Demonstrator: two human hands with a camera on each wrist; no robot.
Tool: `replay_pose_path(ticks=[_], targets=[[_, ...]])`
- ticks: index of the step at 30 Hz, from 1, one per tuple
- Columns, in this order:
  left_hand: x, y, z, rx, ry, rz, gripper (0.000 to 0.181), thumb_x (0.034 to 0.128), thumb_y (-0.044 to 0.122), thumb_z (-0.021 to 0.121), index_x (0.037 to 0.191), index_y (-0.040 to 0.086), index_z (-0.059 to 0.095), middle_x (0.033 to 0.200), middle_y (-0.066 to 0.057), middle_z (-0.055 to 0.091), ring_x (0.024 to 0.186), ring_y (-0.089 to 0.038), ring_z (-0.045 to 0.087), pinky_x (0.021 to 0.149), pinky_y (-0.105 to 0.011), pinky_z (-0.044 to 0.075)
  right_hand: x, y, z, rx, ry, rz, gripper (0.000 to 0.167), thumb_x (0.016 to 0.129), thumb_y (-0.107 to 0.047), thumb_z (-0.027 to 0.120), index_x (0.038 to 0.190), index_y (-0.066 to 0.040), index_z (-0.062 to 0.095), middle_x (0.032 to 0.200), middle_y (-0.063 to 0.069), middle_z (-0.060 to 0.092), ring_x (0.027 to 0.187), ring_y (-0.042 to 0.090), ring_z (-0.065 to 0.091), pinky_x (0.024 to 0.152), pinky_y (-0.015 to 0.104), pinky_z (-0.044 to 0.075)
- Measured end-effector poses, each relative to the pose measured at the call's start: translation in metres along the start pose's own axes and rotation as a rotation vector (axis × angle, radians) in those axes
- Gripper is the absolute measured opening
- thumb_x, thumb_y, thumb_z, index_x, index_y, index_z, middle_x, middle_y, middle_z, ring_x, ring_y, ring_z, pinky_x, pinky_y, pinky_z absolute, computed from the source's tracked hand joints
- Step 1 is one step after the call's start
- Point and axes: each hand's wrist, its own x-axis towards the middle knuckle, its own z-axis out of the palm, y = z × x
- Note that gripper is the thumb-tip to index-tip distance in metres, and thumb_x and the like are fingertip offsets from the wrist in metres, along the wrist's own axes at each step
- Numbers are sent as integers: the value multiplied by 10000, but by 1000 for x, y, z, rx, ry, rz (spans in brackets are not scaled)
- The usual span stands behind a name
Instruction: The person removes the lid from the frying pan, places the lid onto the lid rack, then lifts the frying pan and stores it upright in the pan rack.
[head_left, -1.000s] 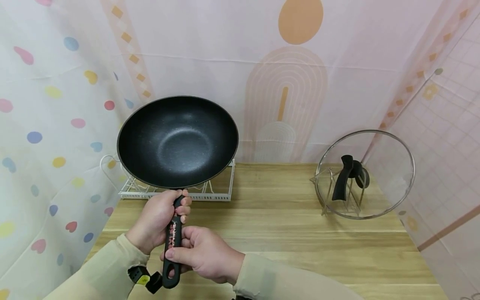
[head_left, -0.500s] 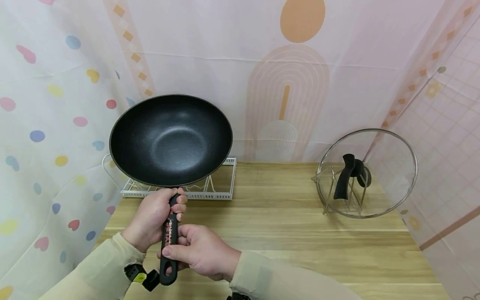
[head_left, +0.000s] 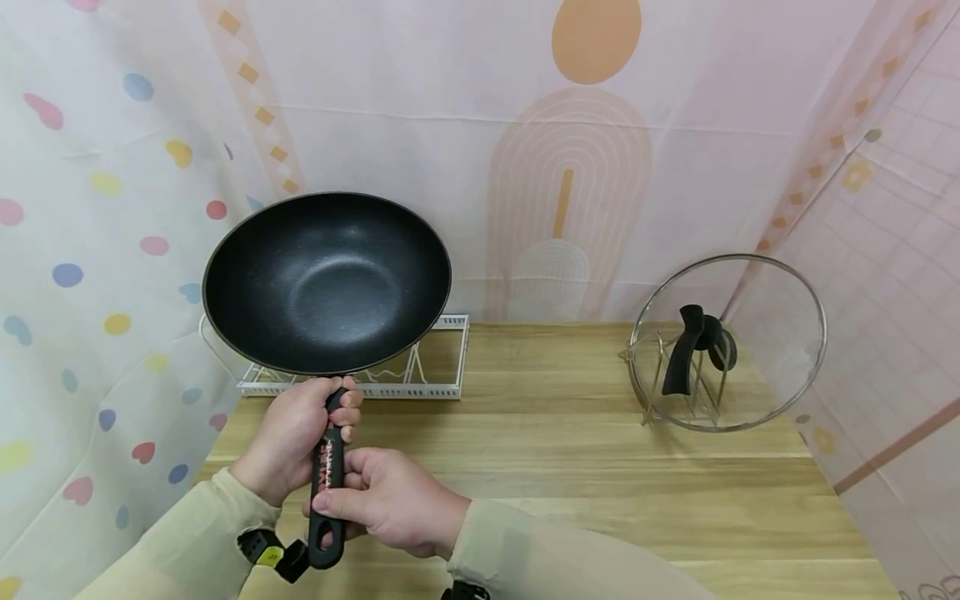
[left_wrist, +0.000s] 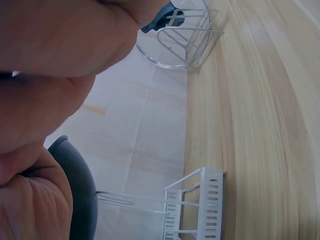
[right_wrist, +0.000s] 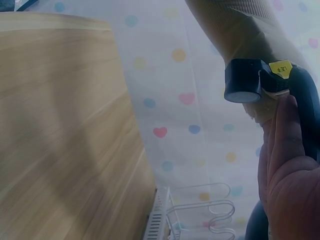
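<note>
A black wok point(head_left: 337, 283) is tilted so its bowl faces me, over a white wire dish rack point(head_left: 442, 390). My left hand point(head_left: 292, 429) grips its black handle point(head_left: 327, 467) close to the bowl, fingers curled round it. Lower on the same handle, my right hand point(head_left: 397, 500) holds on with the thumb lying across the top and the fingers underneath. In the left wrist view the wok's outer side point(left_wrist: 82, 200) appears beside the rack's wire loops; whether they touch I cannot tell.
A glass lid point(head_left: 772, 375) with a black knob handle point(head_left: 682, 358) stands upright in a small metal wire stand point(head_left: 720, 404) on the right. The wooden tabletop point(head_left: 600, 475) stretches between rack and stand. Patterned curtains point(head_left: 420, 142) hang behind and at both sides.
Both hands have shifted the wok a little to the left above the rack. Their grip on the handle looks the same, and the lid has stayed in its stand.
</note>
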Motion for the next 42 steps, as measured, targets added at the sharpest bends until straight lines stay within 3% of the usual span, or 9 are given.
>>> replay_pose_path(ticks=[16, 25, 32, 42], targets=[[-2, -1, -11, 11, 40, -17, 211, 1140, 229, 279, 1040, 145, 446, 781, 94, 465, 602, -19, 437, 570, -170, 468, 7, 2, -1, -31, -48, 65, 259, 1063, -14, 570, 1318, 23, 602, 1303, 300, 695, 879, 103, 689, 840, 334, 641], [-2, -2, -12, 1, 45, -16, 195, 1138, 212, 290, 1035, 144, 441, 788, 95, 458, 602, -12, 423, 561, -167, 452, 8, 3, 0, -44, -53, 58, 231, 1063, -17, 573, 1287, 24, 611, 1292, 301, 699, 842, 87, 675, 832, 326, 641], [-2, -3, -11, 38, 55, 9, 198, 1139, 207, 276, 1047, 135, 436, 797, 93, 461, 610, -17, 413, 577, -176, 453, 8, 5, 0, -97, -22, 34, 146, 1038, -34, 626, 1174, 15, 648, 1156, 283, 749, 697, 43, 644, 737, 229, 612], [-2, -4, -8, 95, 91, 13, 241, 1144, 239, 277, 1037, 134, 465, 795, 88, 479, 616, -25, 424, 581, -185, 467, 7, 7, -3, -136, -8, 20, 149, 1035, -32, 631, 1174, 17, 649, 1116, 251, 768, 772, 54, 671, 754, 262, 632]])
